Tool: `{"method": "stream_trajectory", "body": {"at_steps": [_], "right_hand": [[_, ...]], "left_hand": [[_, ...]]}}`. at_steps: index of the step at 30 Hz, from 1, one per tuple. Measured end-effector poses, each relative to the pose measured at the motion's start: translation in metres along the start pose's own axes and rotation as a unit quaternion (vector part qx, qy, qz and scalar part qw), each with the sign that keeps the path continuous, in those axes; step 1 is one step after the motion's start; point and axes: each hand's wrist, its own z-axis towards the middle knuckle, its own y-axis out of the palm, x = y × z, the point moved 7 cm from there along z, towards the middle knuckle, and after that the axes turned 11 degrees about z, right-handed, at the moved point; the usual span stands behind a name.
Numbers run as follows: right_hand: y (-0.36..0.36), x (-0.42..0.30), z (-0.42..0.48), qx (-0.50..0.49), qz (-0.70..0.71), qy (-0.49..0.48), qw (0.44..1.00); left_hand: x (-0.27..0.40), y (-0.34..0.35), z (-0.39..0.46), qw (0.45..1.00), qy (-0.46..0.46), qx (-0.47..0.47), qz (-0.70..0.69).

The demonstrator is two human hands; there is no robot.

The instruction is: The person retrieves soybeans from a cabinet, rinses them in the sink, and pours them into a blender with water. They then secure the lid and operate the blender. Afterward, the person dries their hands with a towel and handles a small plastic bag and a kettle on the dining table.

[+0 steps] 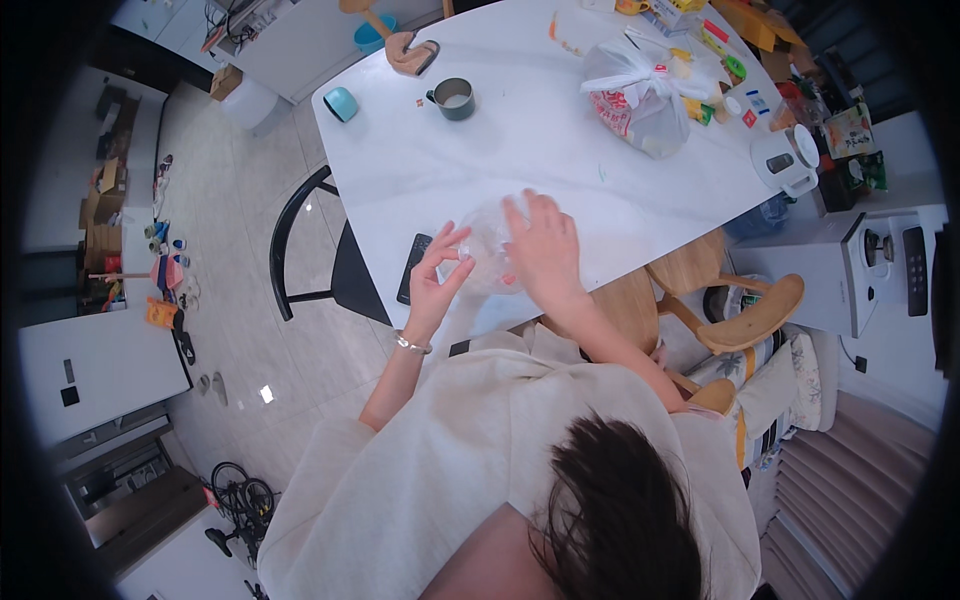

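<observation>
A clear, crinkled plastic bag (487, 251) lies on the white table (420, 172) close to my body. Thumb and forefinger of my left hand (442, 266) are pinched together on a bit of the clear plastic at the bag's left side. My right hand (544, 244) is over the bag's right side, palm down and slightly blurred, its fingers apart; whether it touches the bag I cannot tell. A black remote control (414, 266) lies just left of my left hand, partly hidden by it.
Farther back are a dark green mug (455, 99), a teal cup (340, 104) on its side and a knotted white plastic bag (637, 101). A white kettle (784, 159) stands at the right edge. A black chair (352, 270) is at the left, wooden chairs (686, 262) at the right.
</observation>
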Motion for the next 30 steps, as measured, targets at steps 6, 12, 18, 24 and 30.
{"method": "stream_trajectory", "body": {"at_steps": [6, 12, 18, 24, 30], "right_hand": [[0.013, 0.013, -0.017, -0.108, 0.124, 0.006, 0.986], [0.008, -0.015, -0.014, -0.197, 0.277, -0.04, 0.94], [-0.016, 0.044, -0.022, -0.031, 0.425, 0.086, 0.901], [-0.002, 0.053, -0.047, -0.11, 0.563, 0.195, 0.796], [-0.007, 0.06, -0.056, -0.048, 0.522, 0.249, 0.814]], "left_hand": [[-0.007, 0.031, 0.007, 0.988, -0.104, -0.084, -0.08], [-0.008, 0.06, 0.008, 0.972, -0.091, -0.213, -0.033], [0.022, 0.062, 0.016, 0.95, -0.128, -0.248, -0.136], [0.035, 0.082, 0.011, 0.948, -0.146, -0.256, -0.121], [0.035, 0.085, 0.01, 0.961, -0.148, -0.187, -0.143]]}}
